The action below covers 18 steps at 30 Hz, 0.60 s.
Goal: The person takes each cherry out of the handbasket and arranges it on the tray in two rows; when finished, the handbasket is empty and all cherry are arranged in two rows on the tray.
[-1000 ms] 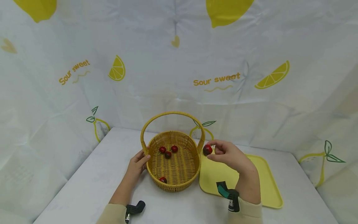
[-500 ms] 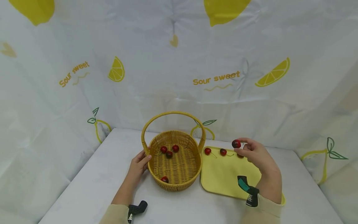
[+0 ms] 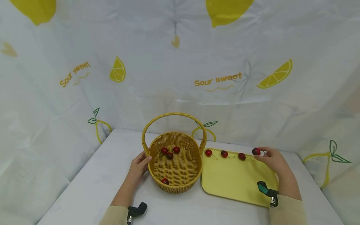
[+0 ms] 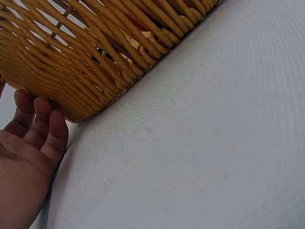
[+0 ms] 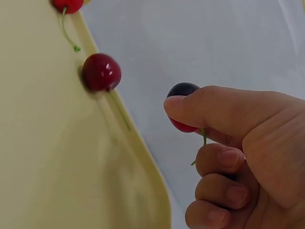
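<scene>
My right hand (image 3: 275,161) pinches a dark red cherry (image 3: 256,151) between thumb and forefinger over the far right corner of the yellow tray (image 3: 239,187). In the right wrist view, the green stem of this cherry (image 5: 183,126) hangs below the thumb. A row of 3 cherries with stems (image 3: 242,156) lies along the tray's far edge. My left hand (image 3: 137,165) grips the left side of the woven basket (image 3: 174,188) near its handle base, thumb at the rim. Several cherries (image 3: 169,155) lie inside the basket. In the left wrist view, fingers (image 4: 43,117) touch the wicker wall.
A white table (image 3: 92,184) bears the basket and the tray side by side. The basket's tall arched handle (image 3: 175,113) rises above it. Behind hangs a white cloth (image 3: 157,62) with lemon prints.
My right hand has moved from beside the basket rightward across the tray with the cherry, then lowered slightly at the far right corner. The left hand and basket have stayed in place.
</scene>
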Each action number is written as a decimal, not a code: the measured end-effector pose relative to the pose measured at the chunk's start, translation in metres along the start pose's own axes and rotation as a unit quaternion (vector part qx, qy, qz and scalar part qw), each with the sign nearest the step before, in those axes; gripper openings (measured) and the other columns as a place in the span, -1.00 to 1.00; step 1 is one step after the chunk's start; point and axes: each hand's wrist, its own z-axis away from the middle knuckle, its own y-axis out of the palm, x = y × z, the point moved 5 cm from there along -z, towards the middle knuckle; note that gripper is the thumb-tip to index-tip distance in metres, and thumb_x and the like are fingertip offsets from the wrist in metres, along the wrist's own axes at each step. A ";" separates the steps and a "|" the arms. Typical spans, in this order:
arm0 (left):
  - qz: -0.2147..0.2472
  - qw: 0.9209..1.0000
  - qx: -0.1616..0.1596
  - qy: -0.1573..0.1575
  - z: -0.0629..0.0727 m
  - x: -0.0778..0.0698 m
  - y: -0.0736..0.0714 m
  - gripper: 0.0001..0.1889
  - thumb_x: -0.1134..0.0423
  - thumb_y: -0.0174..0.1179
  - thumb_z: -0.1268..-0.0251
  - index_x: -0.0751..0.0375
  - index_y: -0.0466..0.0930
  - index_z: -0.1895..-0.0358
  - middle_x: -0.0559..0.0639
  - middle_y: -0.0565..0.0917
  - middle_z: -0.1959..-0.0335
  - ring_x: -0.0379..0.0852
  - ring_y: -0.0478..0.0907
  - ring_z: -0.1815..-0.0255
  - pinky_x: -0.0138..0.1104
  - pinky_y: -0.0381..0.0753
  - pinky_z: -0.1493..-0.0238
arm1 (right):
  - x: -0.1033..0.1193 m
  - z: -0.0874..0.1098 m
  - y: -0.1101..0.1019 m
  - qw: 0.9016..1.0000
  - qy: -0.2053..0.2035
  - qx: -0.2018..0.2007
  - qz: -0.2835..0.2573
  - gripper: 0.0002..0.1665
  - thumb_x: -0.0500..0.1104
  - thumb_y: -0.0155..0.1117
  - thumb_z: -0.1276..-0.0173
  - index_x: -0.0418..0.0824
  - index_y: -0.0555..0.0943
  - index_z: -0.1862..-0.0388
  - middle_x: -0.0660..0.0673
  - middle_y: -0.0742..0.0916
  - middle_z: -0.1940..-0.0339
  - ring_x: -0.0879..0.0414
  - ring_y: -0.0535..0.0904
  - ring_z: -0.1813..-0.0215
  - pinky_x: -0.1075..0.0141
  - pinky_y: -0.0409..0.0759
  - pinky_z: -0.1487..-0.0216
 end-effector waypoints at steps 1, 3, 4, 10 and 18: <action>0.001 1.000 0.000 -0.001 0.000 0.001 0.000 -0.47 0.24 0.23 -0.49 0.16 0.43 -0.48 0.33 0.52 -0.32 -0.08 0.60 0.02 -0.37 0.66 0.13 | -0.007 -0.001 0.000 1.000 0.007 0.003 0.001 -0.19 0.11 0.33 -0.46 -0.47 0.38 -0.38 -0.14 0.48 0.38 -0.02 0.36 0.34 0.19 0.34 0.40; -0.002 1.000 0.001 0.000 0.001 0.001 -0.001 -0.47 0.25 0.22 -0.49 0.17 0.43 -0.47 0.34 0.52 -0.31 -0.06 0.60 0.01 -0.36 0.67 0.13 | -0.018 -0.004 0.001 1.000 0.026 0.013 0.004 -0.16 0.13 0.34 -0.44 -0.48 0.38 -0.38 -0.22 0.52 0.29 -0.09 0.41 0.24 0.16 0.39 0.31; -0.002 1.000 0.002 0.000 0.001 0.001 -0.001 -0.48 0.25 0.22 -0.50 0.18 0.43 -0.47 0.34 0.52 -0.30 -0.05 0.59 0.01 -0.36 0.67 0.13 | -0.023 -0.005 0.002 0.999 0.034 0.019 0.005 -0.15 0.14 0.35 -0.43 -0.48 0.38 -0.38 -0.27 0.53 0.23 -0.13 0.42 0.19 0.13 0.42 0.26; -0.003 1.000 0.004 0.002 0.002 0.000 0.000 -0.48 0.26 0.20 -0.50 0.21 0.43 -0.47 0.35 0.52 -0.26 0.00 0.58 -0.02 -0.35 0.67 0.12 | -0.036 -0.011 0.005 0.997 0.065 0.047 0.010 -0.14 0.11 0.36 -0.38 -0.53 0.38 -0.34 -0.63 0.46 -0.17 -0.41 0.40 -0.08 -0.25 0.45 -0.09; 0.000 1.000 -0.002 0.004 -0.001 0.000 0.000 -0.47 0.24 0.25 -0.46 0.19 0.45 -0.45 0.29 0.55 -0.18 -0.07 0.58 0.06 -0.35 0.67 0.15 | -0.039 -0.016 0.011 0.995 0.068 0.052 0.058 -0.23 0.01 0.32 -0.39 -0.64 0.43 -0.23 -0.65 0.50 -0.19 -0.49 0.41 -0.16 -0.34 0.34 -0.25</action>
